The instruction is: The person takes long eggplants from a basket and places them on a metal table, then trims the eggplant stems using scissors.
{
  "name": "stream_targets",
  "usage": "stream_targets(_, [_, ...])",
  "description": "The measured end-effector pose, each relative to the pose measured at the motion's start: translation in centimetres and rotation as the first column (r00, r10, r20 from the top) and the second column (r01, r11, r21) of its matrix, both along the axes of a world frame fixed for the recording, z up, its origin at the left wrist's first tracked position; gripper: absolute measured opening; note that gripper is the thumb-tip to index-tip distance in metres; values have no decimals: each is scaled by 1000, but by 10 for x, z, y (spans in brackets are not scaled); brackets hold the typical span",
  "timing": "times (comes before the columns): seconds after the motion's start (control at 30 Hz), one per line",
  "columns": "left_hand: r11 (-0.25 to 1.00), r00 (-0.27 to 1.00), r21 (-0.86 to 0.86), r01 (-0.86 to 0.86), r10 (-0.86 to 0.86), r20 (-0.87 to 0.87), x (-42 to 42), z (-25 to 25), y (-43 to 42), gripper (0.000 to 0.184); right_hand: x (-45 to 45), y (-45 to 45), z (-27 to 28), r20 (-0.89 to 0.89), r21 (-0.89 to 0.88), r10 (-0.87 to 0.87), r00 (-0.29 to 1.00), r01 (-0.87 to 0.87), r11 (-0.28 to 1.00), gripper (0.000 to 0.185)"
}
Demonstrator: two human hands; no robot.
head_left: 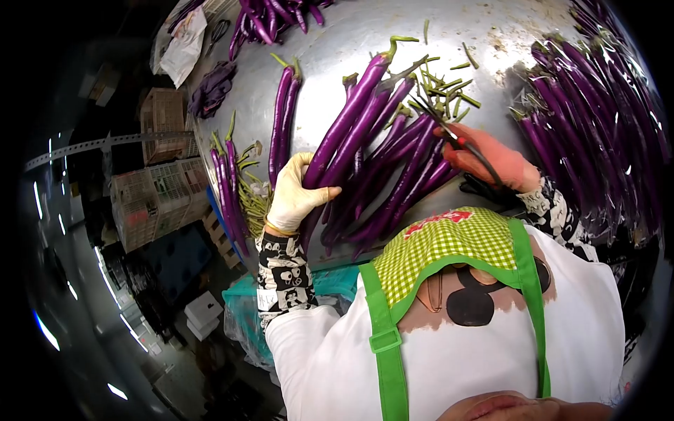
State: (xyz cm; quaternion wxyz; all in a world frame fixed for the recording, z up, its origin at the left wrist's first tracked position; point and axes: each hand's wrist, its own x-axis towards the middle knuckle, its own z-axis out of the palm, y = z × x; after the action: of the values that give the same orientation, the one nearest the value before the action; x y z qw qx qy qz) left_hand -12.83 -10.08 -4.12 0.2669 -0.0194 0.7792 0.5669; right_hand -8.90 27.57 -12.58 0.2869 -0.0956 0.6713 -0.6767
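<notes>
My left hand point(295, 195), in a cream glove, is closed around the lower part of long purple eggplants point(353, 112), whose green stems point away from me. In my right hand point(495, 156), wearing an orange-pink glove, are scissors point(472, 145) with dark handles and some red. Their blades reach toward the stem ends, slightly apart; I cannot tell whether they touch a stem. A pile of eggplants point(411, 179) lies between my hands. Cut green stems point(449, 92) are scattered just beyond the scissors.
Eggplants in clear plastic point(572, 119) lie at right on the metal table point(330, 70). Two eggplants point(283, 116) and a smaller bunch point(226, 186) lie left, beside a stem heap point(254, 203). A purple cloth point(212, 90) is near the edge. Crates point(158, 200) and a teal bin point(337, 282) stand below.
</notes>
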Motion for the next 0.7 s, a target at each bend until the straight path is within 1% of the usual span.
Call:
stream_targets(0.07, [1000, 998, 13, 28, -29, 52, 3, 2, 5, 60, 0, -5, 16, -134, 95, -41, 990, 54, 994, 43])
stream_targets(0.1, [999, 996, 19, 41, -42, 78, 3, 2, 7, 61, 0, -5, 16, -121, 40, -63, 991, 68, 997, 43])
stream_targets(0.17, [996, 996, 56, 63, -66, 57, 4, -5, 10, 60, 1, -6, 13, -90, -72, -99, 991, 92, 993, 42])
stream_targets(0.2, [995, 996, 73, 68, -72, 48, 7, -8, 10, 59, 3, -5, 12, -71, -77, -111, 991, 105, 991, 43])
stream_targets(0.23, [995, 988, 85, 60, -71, 137, 6, -5, 12, 56, 4, -5, 10, -51, -83, -117, 992, 113, 990, 44])
stream_targets(0.27, [992, 986, 103, 74, -88, 143, 6, -10, 9, 55, 6, -7, 9, -26, -91, -115, 993, 112, 989, 46])
stream_targets(0.3, [992, 984, 102, 73, -88, 152, 6, -12, 9, 53, 9, -7, 14, -13, 9, -119, 993, 119, 993, 36])
stream_targets(0.33, [993, 983, 97, 72, -87, 160, 5, -13, 9, 52, 14, -8, 9, -14, 7, -148, 989, 148, 989, 34])
stream_targets(0.37, [990, 982, 130, 50, -72, 175, 4, -14, 9, 48, 18, -9, 4, -15, 5, -177, 984, 177, 984, 31])
stream_targets(0.4, [988, 983, 150, 34, -60, 173, 4, -16, 9, 46, 18, -9, 16, 114, -12, -160, 980, 163, 987, 31])
stream_targets(0.43, [986, 982, 166, 17, -48, 181, 4, -16, 9, 44, 20, -8, 15, 87, 34, -158, 984, 156, 987, 33])
stream_targets(0.53, [978, 975, 206, -42, -4, 222, 5, -16, 6, 43, 30, -12, -7, -120, 84, -258, 958, 269, 959, 27])
stream_targets(0.6, [976, 967, 209, -63, 8, 254, 2, -14, 8, 44, 32, -8, -13, -319, 200, -230, 919, 303, 932, 29])
stream_targets(0.63, [973, 966, 223, -65, 5, 260, 2, -16, 7, 46, 31, -4, -23, -368, 269, -204, 907, 314, 911, 29])
stream_targets(0.67, [978, 963, 200, -53, -3, 270, 2, -17, 7, 45, 30, -1, -28, -415, 337, -174, 893, 329, 882, 30])
stream_targets(0.7, [984, 960, 177, -39, -12, 278, 2, -17, 7, 44, 28, 1, -20, -326, 359, -165, 931, 284, 889, 31])
